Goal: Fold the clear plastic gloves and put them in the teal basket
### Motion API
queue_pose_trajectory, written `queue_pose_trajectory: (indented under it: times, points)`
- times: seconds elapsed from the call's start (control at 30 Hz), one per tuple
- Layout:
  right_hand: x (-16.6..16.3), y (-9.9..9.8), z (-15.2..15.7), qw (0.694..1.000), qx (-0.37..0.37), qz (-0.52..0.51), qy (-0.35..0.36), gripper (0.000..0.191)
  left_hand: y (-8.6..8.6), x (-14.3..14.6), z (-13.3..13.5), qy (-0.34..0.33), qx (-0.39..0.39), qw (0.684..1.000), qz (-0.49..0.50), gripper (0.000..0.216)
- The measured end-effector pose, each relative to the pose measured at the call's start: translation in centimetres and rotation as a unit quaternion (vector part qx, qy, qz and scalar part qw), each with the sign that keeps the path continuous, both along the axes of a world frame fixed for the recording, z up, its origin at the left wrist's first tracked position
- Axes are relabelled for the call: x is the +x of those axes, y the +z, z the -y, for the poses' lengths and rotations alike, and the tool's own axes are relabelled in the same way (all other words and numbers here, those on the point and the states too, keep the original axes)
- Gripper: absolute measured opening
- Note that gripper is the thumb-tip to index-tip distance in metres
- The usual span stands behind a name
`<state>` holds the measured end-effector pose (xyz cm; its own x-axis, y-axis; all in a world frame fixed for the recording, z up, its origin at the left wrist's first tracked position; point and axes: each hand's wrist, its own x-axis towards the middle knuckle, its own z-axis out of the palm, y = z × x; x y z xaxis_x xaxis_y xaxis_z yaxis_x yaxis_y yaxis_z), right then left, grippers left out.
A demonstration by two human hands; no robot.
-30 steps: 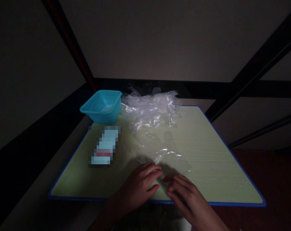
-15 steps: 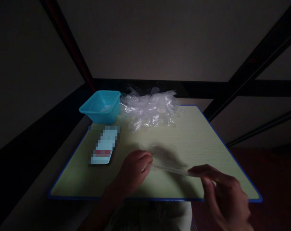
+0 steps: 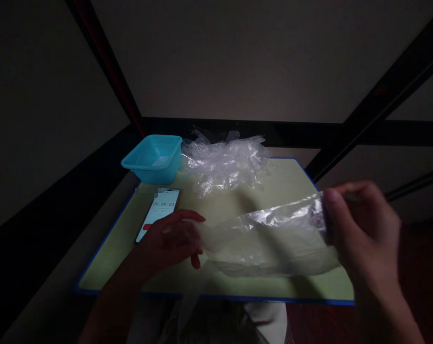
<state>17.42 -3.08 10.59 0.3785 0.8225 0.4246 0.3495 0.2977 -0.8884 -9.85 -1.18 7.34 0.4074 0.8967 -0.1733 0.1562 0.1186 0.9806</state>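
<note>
A clear disposable plastic glove [image 3: 270, 239] is stretched sideways above the near part of the table. My right hand [image 3: 367, 229] pinches its cuff end between thumb and fingers. At the other end is my left hand [image 3: 169, 241], its fingers apart and curved, with the glove's film lying against them. I cannot make out whether the film is in front of the fingers or around them. One glove finger hangs down past the table's front edge. Behind lies a loose heap of clear plastic gloves [image 3: 227, 162].
A blue plastic basin [image 3: 150, 165] stands at the table's back left corner, beside the heap. A phone [image 3: 168, 203] showing a timer lies in front of it, partly covered by my left hand. The pale table [image 3: 284, 181] has a blue edge, with a wall behind.
My right hand has risen and moved right with the glove's cuff, spreading the glove wide. My left hand has shifted left and loosened from a fist, now overlapping the phone.
</note>
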Motion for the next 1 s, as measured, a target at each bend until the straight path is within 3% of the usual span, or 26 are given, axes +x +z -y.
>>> queue_pose_trajectory:
  times: [0.17,0.3,0.4,0.5,0.57,0.63,0.73,0.8,0.87,0.93,1.0]
  points:
    - [0.8,-5.4,-4.2,0.984,-0.146,0.044,0.092,0.027,-3.2,0.3,-2.2,0.024,-0.083,0.996,0.033,0.049]
    - [0.7,-10.1,-6.1,0.969,-0.175,0.160,0.062,0.026,-5.9,0.7,-3.6,0.103,-0.092,0.990,-0.007,0.046]
    - [0.9,-11.5,-6.6,0.961,-0.188,0.196,0.052,0.022,-7.1,0.6,-4.1,0.147,-0.074,0.985,-0.047,0.043]
    - [1.3,-11.4,-6.7,0.954,-0.181,0.238,0.019,0.015,-7.4,0.1,-4.2,0.187,0.016,0.973,-0.134,0.041]
    - [1.3,-11.0,-6.4,0.950,-0.134,0.283,0.000,0.013,-7.1,0.0,-4.0,0.221,0.111,0.944,-0.216,0.036]
    - [0.8,-10.5,-5.9,0.941,-0.073,0.331,0.027,0.014,-6.6,0.4,-3.6,0.237,0.209,0.909,-0.270,0.029]
    - [-0.7,-10.1,-5.0,0.893,-0.026,0.415,0.173,0.019,-6.0,2.3,-2.4,0.191,0.367,0.869,-0.272,0.018]
    - [-1.8,-10.2,-4.6,0.838,-0.007,0.478,0.263,0.021,-6.0,4.1,-1.3,0.090,0.448,0.848,-0.270,0.019]
    - [-2.6,-10.5,-4.4,0.803,0.006,0.513,0.302,0.020,-6.2,6.0,-0.2,-0.043,0.472,0.833,-0.285,0.019]
    - [-3.0,-11.0,-4.2,0.799,0.009,0.517,0.307,0.022,-6.8,7.2,0.5,-0.095,0.469,0.815,-0.325,0.019]
    - [-3.0,-11.6,-4.1,0.811,0.003,0.504,0.297,0.025,-7.5,7.7,0.7,-0.085,0.459,0.802,-0.372,0.021]
